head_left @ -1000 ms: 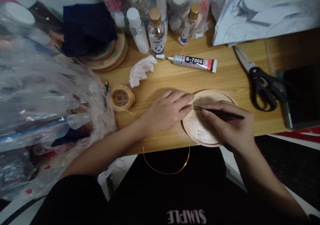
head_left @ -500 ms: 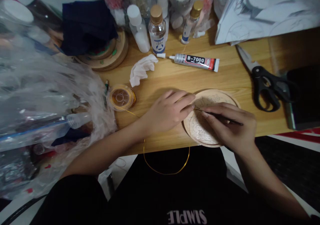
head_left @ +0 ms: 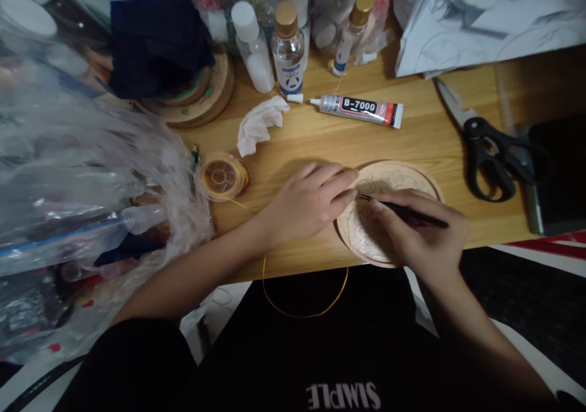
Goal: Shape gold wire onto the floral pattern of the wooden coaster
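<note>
Wooden table (head_left: 315, 143), plastic bags (head_left: 155, 134), right hand (head_left: 433, 241) pinching tweezers (head_left: 419, 215), left hand (head_left: 311, 201) curled, hold unclear

The slim silver tube (head_left: 361, 112) with black and red panels reads "B-7000"; the black cloth shirt (head_left: 293, 351) bears "SIMPLE" in pale capitals, upside down.

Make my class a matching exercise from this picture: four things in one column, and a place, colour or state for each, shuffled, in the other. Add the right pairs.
Column one
1. Slim dark tool
2. Round board
3. Spool
4. Scissors

Column two
A. amber, to the left of the left hand
B. black-handled, lying to the right of the board
C. pale, drawn on
D. held in the right hand

Right pairs: 1-D, 2-C, 3-A, 4-B
</note>
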The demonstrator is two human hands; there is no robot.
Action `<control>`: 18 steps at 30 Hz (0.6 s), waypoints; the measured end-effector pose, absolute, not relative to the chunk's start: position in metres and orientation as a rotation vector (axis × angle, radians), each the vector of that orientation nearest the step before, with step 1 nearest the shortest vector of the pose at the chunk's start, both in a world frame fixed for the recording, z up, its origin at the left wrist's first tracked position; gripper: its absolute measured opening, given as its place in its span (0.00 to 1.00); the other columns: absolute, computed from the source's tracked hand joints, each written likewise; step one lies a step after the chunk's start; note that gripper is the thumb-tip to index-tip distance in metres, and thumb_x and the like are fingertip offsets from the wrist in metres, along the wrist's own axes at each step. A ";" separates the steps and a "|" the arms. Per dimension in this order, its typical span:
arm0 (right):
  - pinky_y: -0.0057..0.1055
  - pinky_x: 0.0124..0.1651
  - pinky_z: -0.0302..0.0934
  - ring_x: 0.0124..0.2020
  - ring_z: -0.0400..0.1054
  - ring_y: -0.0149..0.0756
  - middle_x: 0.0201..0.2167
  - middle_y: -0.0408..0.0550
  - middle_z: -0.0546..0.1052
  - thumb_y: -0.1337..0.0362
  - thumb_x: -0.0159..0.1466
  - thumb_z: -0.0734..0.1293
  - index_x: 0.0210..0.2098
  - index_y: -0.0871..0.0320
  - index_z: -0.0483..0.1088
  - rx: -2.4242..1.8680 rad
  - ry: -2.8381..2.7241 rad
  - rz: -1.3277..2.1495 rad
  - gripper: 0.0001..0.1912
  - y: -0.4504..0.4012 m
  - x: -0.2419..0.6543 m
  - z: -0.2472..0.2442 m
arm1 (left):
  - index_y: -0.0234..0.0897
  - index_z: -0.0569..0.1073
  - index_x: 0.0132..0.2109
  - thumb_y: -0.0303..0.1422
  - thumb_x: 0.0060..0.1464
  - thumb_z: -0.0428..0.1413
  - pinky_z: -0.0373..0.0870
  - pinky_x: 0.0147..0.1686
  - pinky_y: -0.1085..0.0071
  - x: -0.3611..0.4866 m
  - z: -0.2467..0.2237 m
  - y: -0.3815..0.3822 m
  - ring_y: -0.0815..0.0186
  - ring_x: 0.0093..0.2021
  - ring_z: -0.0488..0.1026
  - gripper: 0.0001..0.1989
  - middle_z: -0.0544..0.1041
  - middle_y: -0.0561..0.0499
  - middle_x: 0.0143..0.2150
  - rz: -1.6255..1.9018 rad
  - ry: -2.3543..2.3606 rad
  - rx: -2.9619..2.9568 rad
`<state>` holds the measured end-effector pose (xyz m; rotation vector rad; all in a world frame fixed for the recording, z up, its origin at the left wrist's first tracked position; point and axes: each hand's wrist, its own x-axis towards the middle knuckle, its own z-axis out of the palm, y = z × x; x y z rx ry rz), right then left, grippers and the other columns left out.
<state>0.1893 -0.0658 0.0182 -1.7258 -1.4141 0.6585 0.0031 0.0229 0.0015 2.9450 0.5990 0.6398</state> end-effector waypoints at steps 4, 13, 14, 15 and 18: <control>0.32 0.40 0.73 0.34 0.76 0.33 0.34 0.43 0.81 0.65 0.58 0.73 0.35 0.52 0.79 -1.742 -1.306 0.720 0.05 -0.064 0.190 0.015 | 0.35 0.77 0.47 0.31 0.68 0.48 0.67 0.47 0.66 0.004 0.001 0.024 0.62 0.51 0.72 0.13 0.77 0.49 0.53 0.638 0.600 2.962; 0.33 0.39 0.74 0.33 0.76 0.34 0.33 0.44 0.81 0.63 0.59 0.73 0.35 0.53 0.79 -1.811 -1.219 0.671 0.04 -0.068 0.180 0.016 | 0.33 0.76 0.46 0.30 0.69 0.47 0.66 0.46 0.64 0.005 0.002 0.023 0.62 0.51 0.72 0.13 0.77 0.47 0.53 0.612 0.599 2.952; 0.32 0.39 0.73 0.34 0.76 0.33 0.33 0.44 0.81 0.64 0.59 0.72 0.35 0.53 0.79 -1.816 -1.225 0.648 0.04 -0.070 0.178 0.016 | 0.33 0.76 0.46 0.30 0.68 0.47 0.66 0.46 0.64 0.005 0.002 0.023 0.62 0.51 0.72 0.13 0.77 0.47 0.52 0.623 0.597 2.951; 0.32 0.39 0.73 0.34 0.76 0.33 0.34 0.44 0.81 0.64 0.59 0.72 0.35 0.53 0.79 -1.815 -1.231 0.630 0.04 -0.071 0.176 0.016 | 0.32 0.76 0.46 0.30 0.68 0.48 0.66 0.46 0.64 0.005 0.002 0.023 0.61 0.50 0.72 0.12 0.78 0.47 0.52 0.635 0.596 2.952; 0.33 0.41 0.71 0.36 0.76 0.34 0.35 0.44 0.81 0.66 0.59 0.72 0.36 0.53 0.78 -1.795 -1.233 0.599 0.05 -0.074 0.171 0.017 | 0.32 0.76 0.46 0.30 0.68 0.48 0.65 0.45 0.64 0.005 0.002 0.023 0.61 0.50 0.72 0.12 0.77 0.47 0.52 0.624 0.601 2.940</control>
